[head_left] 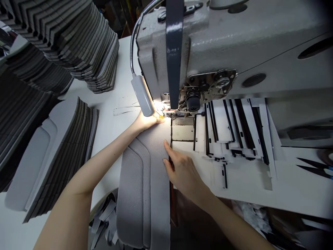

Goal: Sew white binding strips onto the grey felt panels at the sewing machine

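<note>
A grey padded fabric panel point(158, 187) with curved stitched seams lies lengthwise, its far end under the needle area of a sewing machine point(161, 55). My left hand point(147, 122) rests on the panel's far end, close to the presser foot; its thumb is stretched out and the lamp head hides some of its fingers. A small yellow piece point(161, 117) shows by its fingertips. At the panel's right edge, my right hand point(184, 172) touches the fabric with thumb and forefinger spread apart; its other fingers are hidden beneath.
A lamp point(142, 95) on a flexible neck hangs over my left hand. Tall stacks of grey panels point(78, 45) and another pile point(65, 139) stand left. White strips with black edges point(231, 125) lie right, with scissors point(314, 168) farther over. Scraps point(105, 218) hang below the table edge.
</note>
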